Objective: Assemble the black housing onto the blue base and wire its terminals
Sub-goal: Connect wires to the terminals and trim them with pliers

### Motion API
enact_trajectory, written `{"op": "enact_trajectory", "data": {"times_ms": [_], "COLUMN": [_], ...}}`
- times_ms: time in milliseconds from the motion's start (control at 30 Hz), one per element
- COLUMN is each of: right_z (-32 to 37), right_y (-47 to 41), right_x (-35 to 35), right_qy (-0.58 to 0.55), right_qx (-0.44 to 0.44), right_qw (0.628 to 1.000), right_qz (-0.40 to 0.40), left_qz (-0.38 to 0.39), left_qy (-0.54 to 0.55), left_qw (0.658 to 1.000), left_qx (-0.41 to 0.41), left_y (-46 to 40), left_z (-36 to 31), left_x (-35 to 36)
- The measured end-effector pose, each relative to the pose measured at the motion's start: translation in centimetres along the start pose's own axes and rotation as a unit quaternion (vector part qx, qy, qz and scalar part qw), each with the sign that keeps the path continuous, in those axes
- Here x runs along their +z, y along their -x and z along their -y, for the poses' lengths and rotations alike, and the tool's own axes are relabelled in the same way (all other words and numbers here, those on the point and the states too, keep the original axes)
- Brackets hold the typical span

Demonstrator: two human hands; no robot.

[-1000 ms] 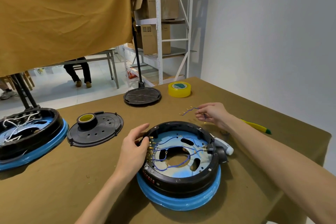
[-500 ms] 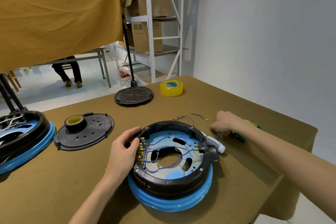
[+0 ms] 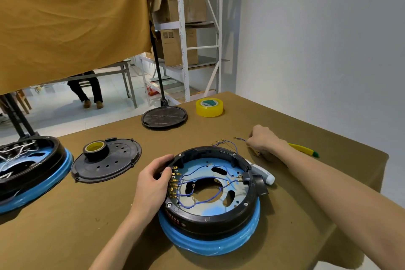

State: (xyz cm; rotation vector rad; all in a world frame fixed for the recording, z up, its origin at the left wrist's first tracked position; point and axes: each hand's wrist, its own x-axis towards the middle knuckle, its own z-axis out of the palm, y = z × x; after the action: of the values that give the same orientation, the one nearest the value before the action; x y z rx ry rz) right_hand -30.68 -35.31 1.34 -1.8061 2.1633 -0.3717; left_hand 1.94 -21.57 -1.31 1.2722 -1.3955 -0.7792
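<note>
The black housing [image 3: 210, 215] sits on the blue base [image 3: 219, 245] at the table's front middle. Inside it, thin blue wires [image 3: 197, 182] run from a row of brass terminals [image 3: 174, 182] on its left wall. My left hand [image 3: 153, 180] grips the housing's left rim beside those terminals. Behind the housing lie loose blue wires [image 3: 225, 144]. My right hand [image 3: 263, 141] rests on the table there with curled fingers pinching the end of one loose blue wire [image 3: 240, 139]. A yellow-green screwdriver [image 3: 303, 150] lies just beyond my right wrist.
A second black-and-blue assembly [image 3: 32, 171] stands at the left edge. A black cover plate [image 3: 114, 166] carries a black tape roll [image 3: 96, 149]. A round black stand base [image 3: 164, 117] and yellow tape [image 3: 209, 107] sit at the back. The table drops off on the right.
My right hand dropped the wire bundle, went right to the screwdriver, then came back left to a loose wire's end. My left hand stayed on the housing rim.
</note>
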Motion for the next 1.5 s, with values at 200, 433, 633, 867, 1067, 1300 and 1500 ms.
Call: {"op": "enact_trajectory", "data": {"times_ms": [200,433,633,867,1067,1300,1500], "right_z": [-0.4,1.7,6.8,5.8,1.3,-0.8,-1.0], "right_y": [-0.7,2.1,6.5,6.3,3.0,2.4,2.7], "right_x": [1.3,0.1,-2.0,-1.4,0.8,1.2,-1.2], "right_qy": [0.062,-0.196,-0.378,-0.335,-0.129,0.020,0.034], "right_qx": [-0.019,-0.099,-0.189,-0.182,-0.096,-0.035,0.031], "right_qw": [0.996,0.970,0.906,0.923,0.982,0.996,0.999], "right_qz": [-0.066,-0.104,-0.014,-0.051,-0.099,-0.082,0.016], "left_qz": [0.002,0.003,0.003,0.007,0.008,0.004,0.010], "left_qy": [0.007,0.006,0.009,0.011,0.011,0.022,0.015], "left_qw": [1.000,1.000,1.000,1.000,1.000,1.000,1.000], "left_qx": [-0.002,0.003,0.004,0.002,0.000,-0.006,-0.005], "left_y": [0.0,-0.1,0.0,-0.1,-0.1,-0.4,-0.6], "left_z": [0.0,0.0,0.1,0.2,0.4,0.6,0.9], "left_x": [0.0,0.1,0.1,0.0,0.0,0.1,0.1]}}
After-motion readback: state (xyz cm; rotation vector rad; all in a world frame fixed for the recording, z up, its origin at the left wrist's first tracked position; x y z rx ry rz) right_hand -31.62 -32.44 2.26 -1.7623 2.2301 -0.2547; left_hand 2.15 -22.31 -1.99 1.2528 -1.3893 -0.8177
